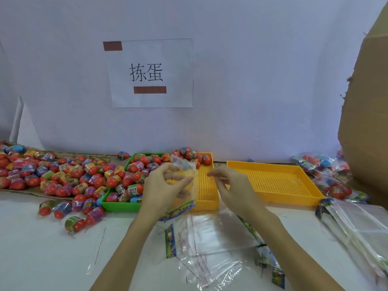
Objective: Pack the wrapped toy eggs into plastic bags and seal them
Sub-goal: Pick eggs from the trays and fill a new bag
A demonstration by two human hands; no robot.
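Observation:
My left hand (165, 183) pinches a clear plastic bag (185, 171) with a printed header strip, held upright above the small yellow tray (206, 194). My right hand (228, 185) hovers just right of the bag, fingers loosely curled, holding nothing that I can see. Wrapped toy eggs (134, 175) with red bottoms fill the green tray (117, 205). Many more wrapped eggs (52, 171) lie piled on cardboard at the left. Several loose eggs (74, 224) lie on the table in front of the pile.
A larger empty yellow tray (275, 181) stands at the right. Flat empty bags (212, 244) lie near the table's front edge, and a stack of bags (357, 225) at the far right. Filled bags (327, 175) pile beside a cardboard box (367, 101).

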